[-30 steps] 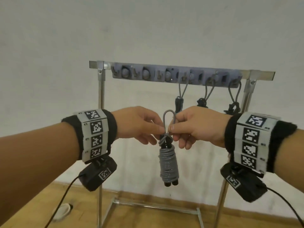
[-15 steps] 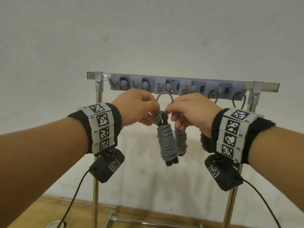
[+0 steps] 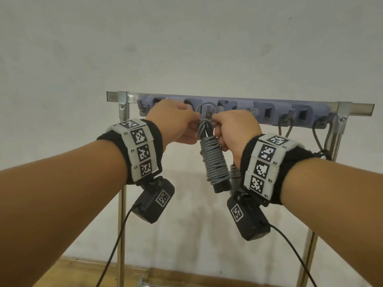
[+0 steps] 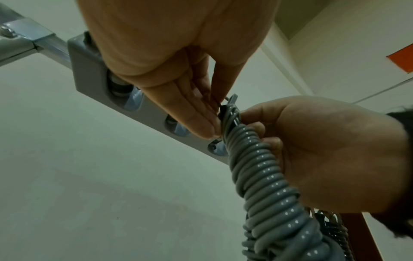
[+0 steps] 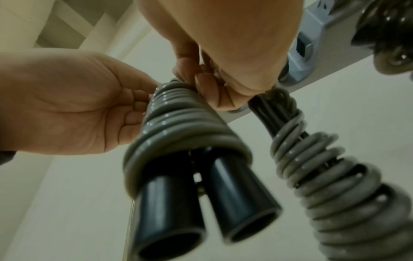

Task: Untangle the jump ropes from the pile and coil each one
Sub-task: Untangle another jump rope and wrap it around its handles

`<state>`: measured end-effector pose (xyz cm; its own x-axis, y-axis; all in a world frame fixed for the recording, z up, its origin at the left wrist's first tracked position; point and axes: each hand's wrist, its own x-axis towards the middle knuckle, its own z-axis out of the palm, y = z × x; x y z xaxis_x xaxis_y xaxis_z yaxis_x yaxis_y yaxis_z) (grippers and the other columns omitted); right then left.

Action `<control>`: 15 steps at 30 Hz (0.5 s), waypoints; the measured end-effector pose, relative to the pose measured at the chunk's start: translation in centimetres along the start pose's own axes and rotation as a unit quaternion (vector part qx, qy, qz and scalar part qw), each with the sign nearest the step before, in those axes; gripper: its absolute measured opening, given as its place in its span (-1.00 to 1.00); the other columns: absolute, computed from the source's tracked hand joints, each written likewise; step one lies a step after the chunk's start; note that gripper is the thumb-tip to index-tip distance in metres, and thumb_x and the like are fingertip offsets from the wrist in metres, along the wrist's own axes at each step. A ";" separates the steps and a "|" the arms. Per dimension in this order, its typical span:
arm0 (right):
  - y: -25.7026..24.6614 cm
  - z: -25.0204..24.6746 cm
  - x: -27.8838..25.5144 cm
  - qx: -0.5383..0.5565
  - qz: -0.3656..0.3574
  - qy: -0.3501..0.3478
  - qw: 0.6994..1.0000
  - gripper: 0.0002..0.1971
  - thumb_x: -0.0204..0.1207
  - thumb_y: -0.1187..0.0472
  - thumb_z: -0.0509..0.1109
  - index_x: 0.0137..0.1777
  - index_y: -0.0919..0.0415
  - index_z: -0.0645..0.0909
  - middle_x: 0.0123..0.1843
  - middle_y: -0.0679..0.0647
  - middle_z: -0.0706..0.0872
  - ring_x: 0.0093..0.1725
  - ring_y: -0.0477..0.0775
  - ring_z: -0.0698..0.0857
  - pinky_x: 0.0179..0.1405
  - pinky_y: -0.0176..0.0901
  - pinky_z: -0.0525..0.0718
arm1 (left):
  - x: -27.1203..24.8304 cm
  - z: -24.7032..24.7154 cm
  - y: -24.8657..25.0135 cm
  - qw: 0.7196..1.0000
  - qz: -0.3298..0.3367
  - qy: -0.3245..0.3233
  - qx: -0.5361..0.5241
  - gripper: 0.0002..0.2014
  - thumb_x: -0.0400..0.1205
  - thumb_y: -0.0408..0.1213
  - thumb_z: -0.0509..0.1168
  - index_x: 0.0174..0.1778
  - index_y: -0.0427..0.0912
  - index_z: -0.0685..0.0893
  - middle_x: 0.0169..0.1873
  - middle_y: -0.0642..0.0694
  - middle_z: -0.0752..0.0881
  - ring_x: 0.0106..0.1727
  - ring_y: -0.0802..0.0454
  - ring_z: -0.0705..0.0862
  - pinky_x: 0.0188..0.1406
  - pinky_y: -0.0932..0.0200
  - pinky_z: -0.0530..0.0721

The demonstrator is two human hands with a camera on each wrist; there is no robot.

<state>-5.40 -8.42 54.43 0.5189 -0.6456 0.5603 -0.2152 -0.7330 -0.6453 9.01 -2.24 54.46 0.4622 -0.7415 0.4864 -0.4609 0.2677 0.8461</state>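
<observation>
Frame centre, left hand (image 3: 176, 123) and right hand (image 3: 234, 129) each keep a pinching grip on the coiled jump rope (image 3: 214, 160) top loop at the hook rail (image 3: 269, 111); loop missing the hook risks dropping it, loosening the coil.

Left wristband (image 3: 138, 147): black-and-white square code patches; beside them tiny dark marks, too small to read.
Right wristband (image 3: 267, 162): the same kind of code patches, with small labels "R3", "R2", "R1" at their lower corners.
Wrist cameras (image 3: 154, 200): one square code patch each, no words.
Hook rail (image 3: 257, 106): no readable text.
</observation>
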 end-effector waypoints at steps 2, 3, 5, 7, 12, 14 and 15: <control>0.9 0.3 0.6 -0.049 -0.004 0.011 0.999 -0.59 0.77 0.35 0.14 -0.32 -0.02 0.35 -0.02 0.29 0.54 0.06 0.34 0.63 0.33 0.45 0.59 | 0.2 0.1 -0.4 1.000 -0.003 -0.004 0.004 -0.82 0.77 -0.33 0.39 -0.04 -0.35 0.83 -0.31 -0.19 0.89 -0.27 -0.15 0.91 -0.13 -0.10 0.92; 1.0 0.5 0.5 -0.053 0.004 0.000 0.999 -0.64 0.77 0.35 0.15 -0.27 0.02 0.42 -0.02 0.29 0.54 0.08 0.40 0.66 0.33 0.46 0.59 | 0.2 0.2 -0.7 1.000 -0.005 -0.007 0.007 -0.82 0.76 -0.33 0.38 -0.04 -0.34 0.84 -0.31 -0.19 0.89 -0.27 -0.14 0.91 -0.15 -0.09 0.92; 1.9 0.9 0.7 -0.043 0.007 -0.009 0.999 -0.71 0.75 0.33 0.18 -0.21 0.07 0.50 -0.11 0.30 0.57 0.06 0.48 0.70 0.26 0.46 0.64 | 0.3 0.2 -1.2 1.000 -0.010 -0.012 0.019 -0.82 0.76 -0.33 0.38 -0.05 -0.33 0.84 -0.31 -0.18 0.89 -0.27 -0.13 0.91 -0.18 -0.06 0.92; 2.6 1.3 0.7 -0.017 0.027 0.001 0.999 -0.66 0.72 0.26 0.22 -0.32 0.02 0.48 -0.31 0.15 0.58 -0.15 0.36 0.67 0.08 0.33 0.74 | 0.2 0.2 -1.7 0.999 -0.009 -0.017 0.027 -0.82 0.77 -0.31 0.38 -0.05 -0.31 0.84 -0.30 -0.17 0.89 -0.25 -0.12 0.92 -0.18 -0.04 0.92; 3.0 2.0 0.2 0.118 0.095 0.055 0.987 -0.80 0.65 0.22 0.29 -0.13 0.20 0.73 -0.51 0.04 0.68 -0.57 0.03 0.63 -0.48 -0.10 0.69 | 0.0 0.7 -2.4 0.997 0.015 -0.025 0.078 -0.85 0.77 -0.26 0.35 0.00 -0.22 0.80 -0.21 -0.16 0.89 -0.23 -0.04 0.91 -0.19 -0.03 0.93; 3.1 2.2 -0.6 0.121 0.087 0.040 0.988 -0.81 0.70 0.23 0.26 -0.02 0.16 0.72 -0.40 0.08 0.75 -0.55 0.01 0.68 -0.48 -0.12 0.72 | -0.5 0.9 -2.7 0.994 0.024 -0.029 0.106 -0.83 0.78 -0.17 0.34 0.02 -0.17 0.77 -0.14 -0.16 0.88 -0.21 -0.02 0.91 -0.18 -0.05 0.93; 3.2 2.2 -1.1 0.115 0.080 0.039 0.989 -0.83 0.72 0.24 0.26 0.02 0.12 0.70 -0.33 0.10 0.79 -0.50 0.02 0.72 -0.45 -0.10 0.74 | -0.8 0.9 -3.0 0.992 0.026 -0.031 0.118 -0.80 0.79 -0.11 0.33 0.03 -0.15 0.76 -0.12 -0.14 0.87 -0.21 -0.03 0.91 -0.16 -0.07 0.93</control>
<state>-4.80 -9.62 50.57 0.4254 -0.7712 0.4736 -0.0912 -0.5572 -0.8254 9.29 -3.01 51.33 0.3894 -0.7689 0.5072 -0.6504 0.1603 0.7425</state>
